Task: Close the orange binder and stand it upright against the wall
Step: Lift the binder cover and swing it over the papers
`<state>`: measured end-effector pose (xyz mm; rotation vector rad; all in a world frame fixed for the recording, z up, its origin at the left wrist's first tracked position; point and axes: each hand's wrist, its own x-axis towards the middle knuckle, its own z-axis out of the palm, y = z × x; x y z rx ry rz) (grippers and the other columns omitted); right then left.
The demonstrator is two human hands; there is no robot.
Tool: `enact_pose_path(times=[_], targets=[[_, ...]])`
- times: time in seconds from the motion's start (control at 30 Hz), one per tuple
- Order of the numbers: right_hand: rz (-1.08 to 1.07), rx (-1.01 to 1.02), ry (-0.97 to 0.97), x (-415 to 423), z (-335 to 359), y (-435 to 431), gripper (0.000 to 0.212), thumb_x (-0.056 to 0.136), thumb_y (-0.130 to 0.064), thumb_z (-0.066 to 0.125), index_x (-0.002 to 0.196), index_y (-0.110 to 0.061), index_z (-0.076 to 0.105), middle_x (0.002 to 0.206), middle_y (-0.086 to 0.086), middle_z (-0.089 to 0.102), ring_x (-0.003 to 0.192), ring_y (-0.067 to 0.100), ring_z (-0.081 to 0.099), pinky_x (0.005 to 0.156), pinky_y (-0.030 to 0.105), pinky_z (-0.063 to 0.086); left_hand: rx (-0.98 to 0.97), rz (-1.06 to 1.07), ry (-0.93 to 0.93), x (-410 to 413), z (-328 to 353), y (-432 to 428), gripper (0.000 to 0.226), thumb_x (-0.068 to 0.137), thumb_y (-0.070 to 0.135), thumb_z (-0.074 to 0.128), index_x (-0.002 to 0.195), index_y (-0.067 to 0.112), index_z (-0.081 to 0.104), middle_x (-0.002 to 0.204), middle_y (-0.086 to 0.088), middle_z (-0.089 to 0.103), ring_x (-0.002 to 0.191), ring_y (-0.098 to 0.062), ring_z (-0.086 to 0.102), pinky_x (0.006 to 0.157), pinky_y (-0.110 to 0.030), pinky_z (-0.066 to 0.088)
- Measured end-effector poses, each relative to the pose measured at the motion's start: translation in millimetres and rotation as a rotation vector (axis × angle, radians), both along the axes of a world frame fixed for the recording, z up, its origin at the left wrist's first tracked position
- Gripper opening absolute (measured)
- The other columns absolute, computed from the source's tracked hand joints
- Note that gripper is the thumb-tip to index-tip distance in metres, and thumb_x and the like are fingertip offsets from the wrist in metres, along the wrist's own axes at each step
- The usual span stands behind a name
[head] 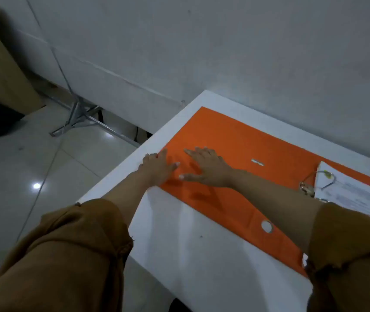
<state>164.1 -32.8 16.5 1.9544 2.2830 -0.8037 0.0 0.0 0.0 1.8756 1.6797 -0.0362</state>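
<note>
The orange binder point(231, 140) lies open and flat on the white table point(184, 239), its left cover spread toward the table's left edge. Metal rings point(314, 183) and a stack of white papers point(357, 197) sit at its right side. My left hand point(160, 166) rests at the left edge of the open cover, fingers at the edge. Beside it, my right hand point(206, 168) lies flat on the cover with its fingers spread. The grey wall point(269, 52) runs just behind the table.
Left of the table is a tiled floor point(33, 172) with a metal stand base point(78, 118) and its pole by the wall. A brown cabinet point(1, 64) stands at the far left. The table's left edge drops to the floor.
</note>
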Motion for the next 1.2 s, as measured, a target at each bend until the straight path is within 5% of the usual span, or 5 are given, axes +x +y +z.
enact_pose_path(times=[0.3,0.57,0.97,1.07,1.2], targets=[[0.033,0.14,-0.076,-4.1,-43.1,-24.6,0.098,0.075,-0.07,0.054,0.152,-0.031,0.008,0.162,0.009,-0.002,0.148,0.031,-0.004,0.117,0.049,0.005,0.398,0.024,0.253,10.3,-25.9,-7.6,0.053,0.094,0.043,0.038,0.138,0.014,0.036,0.141,-0.022,0.039,0.129,-0.041,0.033,0.105,-0.051,0.03],[-0.031,0.317,-0.103,-18.4,-66.9,-42.0,0.079,0.086,-0.063,0.042,0.151,-0.028,0.015,0.162,0.009,0.001,0.149,0.029,-0.002,0.12,0.048,0.002,0.5,0.188,0.13,11.0,-44.8,7.5,0.052,0.09,0.044,0.044,0.134,0.014,0.044,0.143,-0.02,0.036,0.134,-0.04,0.029,0.107,-0.053,0.028],[-0.036,0.556,-0.445,-29.9,-2.4,-101.9,0.064,0.097,-0.05,0.031,0.151,-0.019,0.015,0.16,0.007,0.018,0.147,0.024,0.016,0.111,0.045,0.024,0.398,0.349,-0.768,-27.5,38.9,-25.0,0.05,0.077,0.001,0.063,0.125,0.01,0.059,0.124,-0.02,0.062,0.105,-0.027,0.061,0.092,-0.033,0.05],[-0.073,0.66,-0.46,-25.1,16.0,-114.6,0.063,0.097,-0.047,0.031,0.151,-0.018,0.014,0.158,0.008,0.022,0.146,0.024,0.019,0.11,0.044,0.026,0.381,0.272,-0.955,-20.4,70.8,-46.3,0.047,0.079,0.0,0.062,0.125,0.009,0.059,0.107,-0.015,0.064,0.074,-0.014,0.057,0.069,-0.023,0.048],[-0.152,0.78,-0.463,-10.0,36.7,-135.3,0.068,0.097,-0.046,0.032,0.152,-0.018,0.003,0.157,0.008,0.025,0.146,0.024,0.021,0.109,0.045,0.028,0.347,0.145,-1.125,3.3,105.2,-79.9,0.038,0.087,0.013,0.059,0.125,0.013,0.058,0.088,-0.001,0.06,0.071,-0.007,0.055,0.072,-0.026,0.046]])
